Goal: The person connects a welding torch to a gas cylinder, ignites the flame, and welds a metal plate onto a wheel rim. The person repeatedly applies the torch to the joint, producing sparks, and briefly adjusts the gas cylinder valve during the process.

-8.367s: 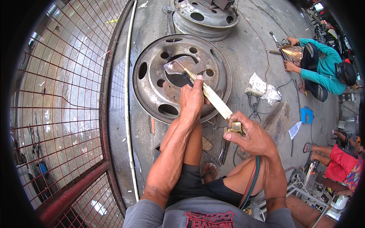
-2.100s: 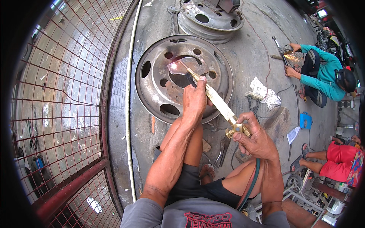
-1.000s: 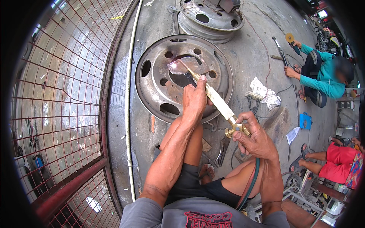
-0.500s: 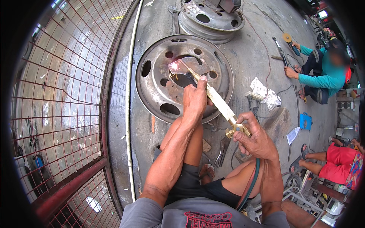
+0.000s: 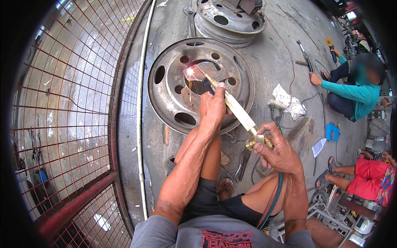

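A gas torch [image 5: 240, 112] with a pale handle and brass fittings slants across my lap. My left hand [image 5: 212, 108] is closed around its front part, thumb along the side. A short dark piece [image 5: 207, 85] shows just beyond those fingers; I cannot tell what it is. My right hand [image 5: 279, 149] grips the brass valve end, fingers at the knobs. From there red and green hoses [image 5: 274, 198] run down past my right arm. The tip meets a thin metal plate [image 5: 201, 76] over the centre of a steel wheel rim [image 5: 165, 97], with a bright glow and falling sparks.
A second wheel rim [image 5: 225, 37] lies beyond, with a wrench [image 5: 191, 24] beside it. Red wire mesh [image 5: 78, 82] and a white pipe [image 5: 141, 124] stand left. At right are a white rag [image 5: 289, 101], cables, a blue case [image 5: 332, 132], and a crouching co-worker [image 5: 351, 93] holding a grinder.
My hands and the torch stay almost in place; the sparks now fall straighter down. The co-worker at right has leaned and shifted the grinder rightward.
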`<state>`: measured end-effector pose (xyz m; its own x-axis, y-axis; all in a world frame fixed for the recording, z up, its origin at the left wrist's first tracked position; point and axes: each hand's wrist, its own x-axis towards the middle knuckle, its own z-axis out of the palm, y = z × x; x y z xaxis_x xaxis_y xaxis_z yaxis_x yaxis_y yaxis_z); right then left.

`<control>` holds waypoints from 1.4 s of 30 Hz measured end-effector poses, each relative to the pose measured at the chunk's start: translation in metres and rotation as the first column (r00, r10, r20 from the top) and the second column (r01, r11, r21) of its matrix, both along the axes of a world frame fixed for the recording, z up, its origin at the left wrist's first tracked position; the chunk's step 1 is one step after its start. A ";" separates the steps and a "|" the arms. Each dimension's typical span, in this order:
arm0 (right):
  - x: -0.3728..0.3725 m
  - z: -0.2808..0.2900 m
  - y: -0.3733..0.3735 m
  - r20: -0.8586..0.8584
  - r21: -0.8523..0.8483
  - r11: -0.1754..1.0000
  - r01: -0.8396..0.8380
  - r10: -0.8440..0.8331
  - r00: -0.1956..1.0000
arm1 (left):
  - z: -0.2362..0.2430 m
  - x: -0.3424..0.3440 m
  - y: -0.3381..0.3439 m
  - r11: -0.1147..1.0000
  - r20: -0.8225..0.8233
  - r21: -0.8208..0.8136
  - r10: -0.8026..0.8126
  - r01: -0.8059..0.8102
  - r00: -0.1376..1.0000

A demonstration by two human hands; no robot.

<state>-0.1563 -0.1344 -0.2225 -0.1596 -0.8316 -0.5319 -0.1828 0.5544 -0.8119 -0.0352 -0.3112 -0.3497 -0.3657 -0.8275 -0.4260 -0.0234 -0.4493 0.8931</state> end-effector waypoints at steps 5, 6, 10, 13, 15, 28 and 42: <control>0.000 0.000 0.000 0.001 0.002 1.000 0.000 0.000 1.000 | 0.000 0.000 0.000 1.000 -0.013 0.006 0.011 -0.011 1.000; 0.000 0.000 0.000 0.000 0.002 1.000 0.000 0.000 1.000 | 0.000 -0.001 0.001 1.000 -0.020 0.009 0.020 -0.019 1.000; 0.000 -0.001 0.001 0.002 -0.002 1.000 0.000 0.000 1.000 | 0.002 -0.001 0.001 0.999 -0.031 0.021 0.026 -0.026 0.999; 0.000 -0.001 0.001 0.013 -0.019 1.000 -0.008 0.008 1.000 | 0.000 0.000 0.000 1.000 -0.023 0.012 0.017 -0.016 1.000; -0.001 0.000 0.001 0.010 -0.015 1.000 -0.015 0.015 1.000 | -0.003 -0.001 0.000 0.999 -0.025 0.007 0.037 -0.037 0.999; -0.005 -0.003 0.003 0.005 0.009 1.000 -0.023 0.023 1.000 | 0.009 -0.004 0.006 0.997 -0.044 0.027 0.069 -0.068 0.997; -0.002 0.000 0.001 0.003 0.001 1.000 -0.015 0.015 1.000 | -0.004 -0.001 0.002 0.999 -0.083 0.018 0.043 -0.042 0.996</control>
<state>-0.1581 -0.1338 -0.2226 -0.1456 -0.8334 -0.5331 -0.1892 0.5524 -0.8118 -0.0363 -0.3097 -0.3539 -0.3653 -0.8365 -0.4085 0.0703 -0.4624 0.8839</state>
